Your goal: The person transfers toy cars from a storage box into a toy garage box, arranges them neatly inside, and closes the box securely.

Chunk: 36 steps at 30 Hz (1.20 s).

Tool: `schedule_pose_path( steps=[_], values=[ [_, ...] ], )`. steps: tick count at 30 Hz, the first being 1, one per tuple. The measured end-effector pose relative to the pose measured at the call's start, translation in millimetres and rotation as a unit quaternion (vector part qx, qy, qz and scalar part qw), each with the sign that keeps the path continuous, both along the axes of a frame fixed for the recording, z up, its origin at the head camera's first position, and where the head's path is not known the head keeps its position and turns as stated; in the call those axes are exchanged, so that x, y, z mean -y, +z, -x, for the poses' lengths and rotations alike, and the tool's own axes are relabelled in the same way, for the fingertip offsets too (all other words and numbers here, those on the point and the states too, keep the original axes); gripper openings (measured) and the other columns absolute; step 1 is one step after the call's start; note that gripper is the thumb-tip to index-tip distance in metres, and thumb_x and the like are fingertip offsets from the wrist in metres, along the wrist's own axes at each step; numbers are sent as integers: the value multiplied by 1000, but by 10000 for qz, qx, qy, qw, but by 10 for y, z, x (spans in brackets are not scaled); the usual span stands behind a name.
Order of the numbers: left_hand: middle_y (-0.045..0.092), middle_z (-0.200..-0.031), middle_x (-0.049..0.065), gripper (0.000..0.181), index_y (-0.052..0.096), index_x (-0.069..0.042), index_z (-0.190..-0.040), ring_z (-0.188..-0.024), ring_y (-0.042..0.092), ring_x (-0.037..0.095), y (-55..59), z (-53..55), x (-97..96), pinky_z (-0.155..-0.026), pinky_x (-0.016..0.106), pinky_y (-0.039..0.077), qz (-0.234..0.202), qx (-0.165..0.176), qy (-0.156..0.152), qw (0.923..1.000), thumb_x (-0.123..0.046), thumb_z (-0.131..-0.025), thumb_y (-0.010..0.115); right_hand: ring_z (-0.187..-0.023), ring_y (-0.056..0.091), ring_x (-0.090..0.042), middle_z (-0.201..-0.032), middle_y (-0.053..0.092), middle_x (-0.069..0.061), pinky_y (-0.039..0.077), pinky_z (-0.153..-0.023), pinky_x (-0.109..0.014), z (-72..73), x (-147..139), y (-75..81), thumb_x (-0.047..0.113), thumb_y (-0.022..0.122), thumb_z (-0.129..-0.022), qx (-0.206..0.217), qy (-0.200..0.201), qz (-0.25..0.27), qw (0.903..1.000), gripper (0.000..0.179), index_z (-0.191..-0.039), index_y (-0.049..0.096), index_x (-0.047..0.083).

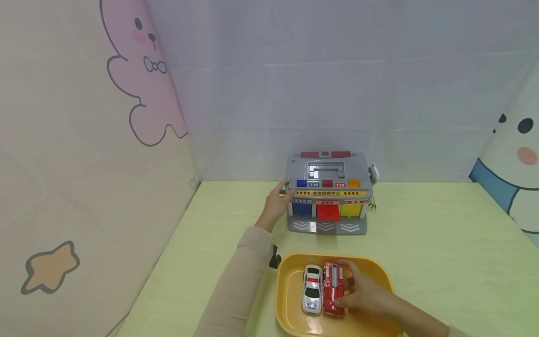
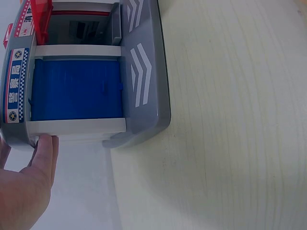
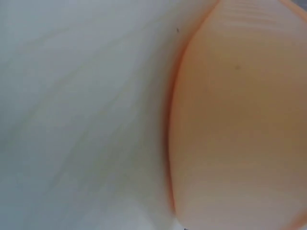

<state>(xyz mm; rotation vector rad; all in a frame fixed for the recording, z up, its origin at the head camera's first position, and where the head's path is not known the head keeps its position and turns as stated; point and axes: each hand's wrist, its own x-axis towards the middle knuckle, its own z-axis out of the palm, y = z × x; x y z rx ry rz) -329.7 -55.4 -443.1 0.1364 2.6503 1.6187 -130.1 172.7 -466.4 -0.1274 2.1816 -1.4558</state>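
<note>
In the head view, a grey toy emergency station [image 1: 326, 187] stands on the table with blue, red and yellow garage doors. The red door [image 1: 328, 213] is swung up and out; the blue door [image 2: 76, 89] is down. My left hand [image 1: 275, 206] touches the station's left side, its fingertips just under the roof edge in the left wrist view. Lower down, my right hand [image 1: 366, 290] grips a red toy fire truck [image 1: 332, 292] between thumb and fingers, inside a yellow tray [image 1: 290, 323]. A white toy police car [image 1: 312, 290] lies beside the truck.
The tray's outer wall [image 3: 240, 124] fills much of the right wrist view. A white handset-like piece [image 1: 375, 173] hangs on the station's right side with a dark cord [image 1: 372, 203]. Cartoon-printed cloth walls [image 1: 84, 140] border the pale yellow table [image 1: 442, 243].
</note>
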Motion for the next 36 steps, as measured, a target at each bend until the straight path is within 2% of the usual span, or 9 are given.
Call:
schedule_pose_path(
  steps=[5, 13, 20, 25, 36],
  values=[
    [55, -126, 13, 49, 45, -27, -146, -113, 56, 30, -3, -1, -1, -88, 43, 51, -16, 24, 10, 10000, -40, -100, 55, -90, 54, -28, -107, 49, -17, 57, -71, -40, -9, -9, -40, 13, 83, -79, 132, -41, 389, 9991, 94, -147, 19, 3],
    [55, -128, 14, 48, 46, -27, -145, -114, 57, 31, 22, -21, -4, -89, 44, 51, -13, 40, 62, 10000, -39, -99, 56, -92, 51, -29, -111, 45, -19, 55, -72, -39, -8, -14, -70, 11, 80, -82, 187, -143, 522, 9984, 91, -148, 18, 6],
    [55, -127, 14, 48, 46, -27, -145, -114, 57, 32, 19, -19, -1, -89, 44, 51, 19, 23, 57, 10000, -39, -99, 56, -97, 49, -33, -118, 37, -24, 56, -75, -42, -2, -28, -77, 3, 75, -84, 571, -284, 943, 9935, 88, -149, 17, 10],
    [55, -127, 14, 48, 46, -28, -145, -115, 56, 32, 20, -29, -4, -89, 45, 51, 26, 52, 76, 10000, -39, -99, 56, -100, 49, -34, -121, 35, -25, 55, -78, -43, -8, -37, -39, 2, 74, -84, 669, -272, 973, 9926, 89, -151, 15, 11],
    [55, -126, 13, 47, 46, -28, -145, -114, 56, 31, 36, -36, -3, -88, 44, 51, 36, 47, 76, 10000, -38, -100, 55, -96, 54, -32, -122, 37, -24, 57, -76, -46, -25, -40, 102, 0, 74, -84, 715, -313, 992, 9920, 90, -152, 16, 13]
  ],
)
